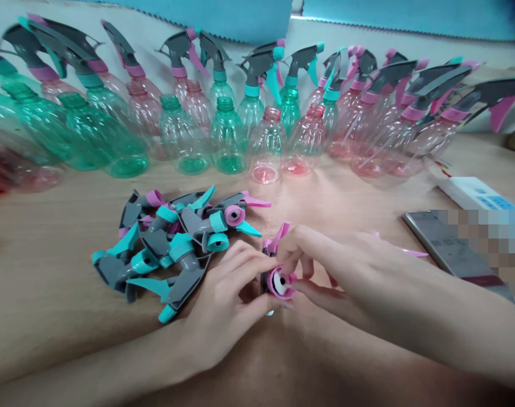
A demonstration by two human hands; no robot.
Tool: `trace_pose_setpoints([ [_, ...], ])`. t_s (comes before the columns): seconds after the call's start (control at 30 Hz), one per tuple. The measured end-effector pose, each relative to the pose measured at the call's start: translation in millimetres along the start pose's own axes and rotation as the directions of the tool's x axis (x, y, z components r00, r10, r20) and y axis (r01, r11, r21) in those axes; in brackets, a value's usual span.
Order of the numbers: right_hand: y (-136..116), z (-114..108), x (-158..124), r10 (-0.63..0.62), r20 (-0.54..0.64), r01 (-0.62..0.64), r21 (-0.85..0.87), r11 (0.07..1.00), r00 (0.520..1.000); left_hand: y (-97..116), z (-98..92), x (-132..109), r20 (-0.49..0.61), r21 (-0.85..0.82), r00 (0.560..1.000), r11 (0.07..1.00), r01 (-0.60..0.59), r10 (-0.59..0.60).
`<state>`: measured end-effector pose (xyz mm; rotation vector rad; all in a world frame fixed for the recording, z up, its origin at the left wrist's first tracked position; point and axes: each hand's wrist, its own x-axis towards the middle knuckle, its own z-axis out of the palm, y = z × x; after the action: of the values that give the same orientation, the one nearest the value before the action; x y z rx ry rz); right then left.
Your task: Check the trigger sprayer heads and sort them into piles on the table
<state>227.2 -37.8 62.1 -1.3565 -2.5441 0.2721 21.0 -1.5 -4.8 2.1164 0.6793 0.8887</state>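
Note:
Low over the table, my left hand (227, 294) grips a grey and pink trigger spray head (282, 289) between thumb and fingers. The pink collar faces me, with a white ring and a dark hole inside it. From the other side, my right hand (320, 265) closes its bent fingers and thumb around the collar's rim. Whether it also pinches a small part is hidden. Just left of my left hand lies a heap of grey spray heads (155, 243) with turquoise or pink triggers and collars.
Along the back stand green bottles (227, 138) and pink bottles (265, 147), several open-necked at the front, others topped with spray heads (257, 70). A phone (448, 243) lies at the right, near a white box with blue marks (477, 193).

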Motion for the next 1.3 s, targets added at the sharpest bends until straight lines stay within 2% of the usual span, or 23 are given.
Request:
trace_pose_setpoints([
  [0.1, -1.8, -1.8, 3.8, -0.034, 0.044, 0.034, 0.004, 0.999, 0.998, -0.6, 0.2, -0.2, -0.001, 0.001, 1.000, 1.000, -0.001, 0.001],
  [0.43, -7.3, 1.8, 5.2, 0.014, 0.030, -0.016, 0.080, 0.997, 0.999, 2.8, -0.8, 1.8, -0.021, 0.021, 1.000, 1.000, -0.001, 0.002],
  [0.63, -6.3, -5.2, 7.1, 0.048, 0.096, -0.068, 0.220, 0.973, 0.994, 2.7, -0.5, 1.9, -0.029, 0.021, 1.000, 1.000, 0.006, -0.005],
  [0.77, -5.7, -1.3, 4.2, 0.060, 0.074, -0.070, 0.152, 0.986, 0.995, 2.9, -0.7, 1.7, -0.014, 0.025, 1.000, 1.000, 0.004, -0.003],
  [0.93, -6.6, 1.5, 2.3, -0.014, 0.043, 0.014, -0.008, 1.000, 0.999, 4.2, -1.8, 1.5, 0.026, 0.042, 1.000, 0.999, 0.013, -0.014],
  [1.13, -9.7, 2.4, 4.6, 0.006, -0.005, -0.006, -0.039, 0.999, 1.000, 3.3, -1.4, 0.6, 0.018, 0.056, 1.000, 0.998, -0.006, 0.005],
  [1.3, -10.6, 5.3, 2.5, 0.005, 0.001, -0.005, 0.008, 1.000, 1.000, 3.4, -1.1, 2.3, 0.000, 0.044, 1.000, 0.999, -0.026, 0.026],
])
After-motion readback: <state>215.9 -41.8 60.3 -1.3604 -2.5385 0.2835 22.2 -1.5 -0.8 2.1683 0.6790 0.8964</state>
